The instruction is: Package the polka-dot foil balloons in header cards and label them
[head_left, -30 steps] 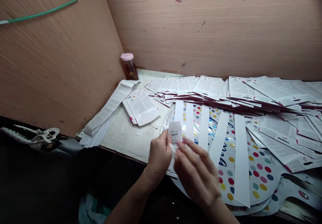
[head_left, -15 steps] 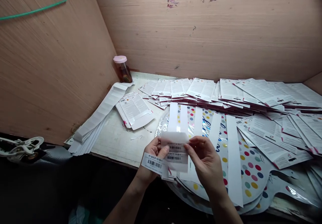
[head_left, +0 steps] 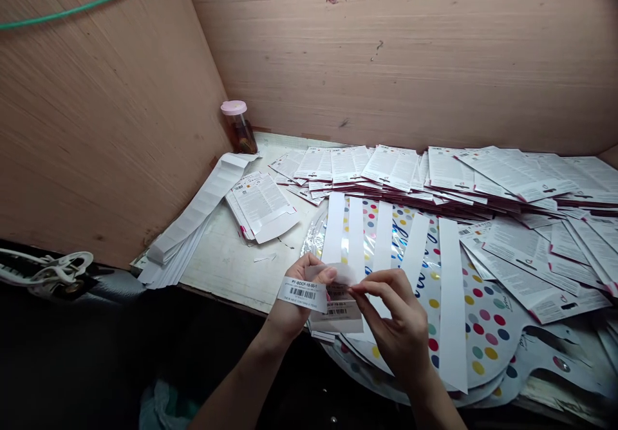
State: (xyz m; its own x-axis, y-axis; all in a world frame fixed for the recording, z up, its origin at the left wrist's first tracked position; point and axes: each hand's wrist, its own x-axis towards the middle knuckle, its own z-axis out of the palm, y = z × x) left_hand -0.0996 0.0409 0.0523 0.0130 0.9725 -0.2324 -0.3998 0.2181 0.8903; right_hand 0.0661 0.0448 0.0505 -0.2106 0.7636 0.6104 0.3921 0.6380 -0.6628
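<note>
My left hand (head_left: 290, 319) is closed on a white strip of barcode labels (head_left: 340, 320), thumb pressed on top. One printed barcode label (head_left: 302, 293) lies across the base of its thumb. At the right edge of the strip, my right hand (head_left: 400, 320) pinches with thumb and forefinger; the exact bit between the fingertips is hard to see. Both hands are above a stack of flat, round, polka-dot foil balloons (head_left: 483, 327). Several long white paper strips (head_left: 452, 301) lie across the top one.
Many printed white cards (head_left: 391, 163) are heaped along the back and right. A smaller card stack (head_left: 263, 208) lies left of the balloons, beside a folded label band (head_left: 203, 208). A pink-lidded jar (head_left: 239, 127) stands in the corner. Wooden panels (head_left: 309, 50) enclose the table.
The strip's upper part has folded down under my left thumb. My right fingertips have drawn together at its edge. The view has shifted slightly.
</note>
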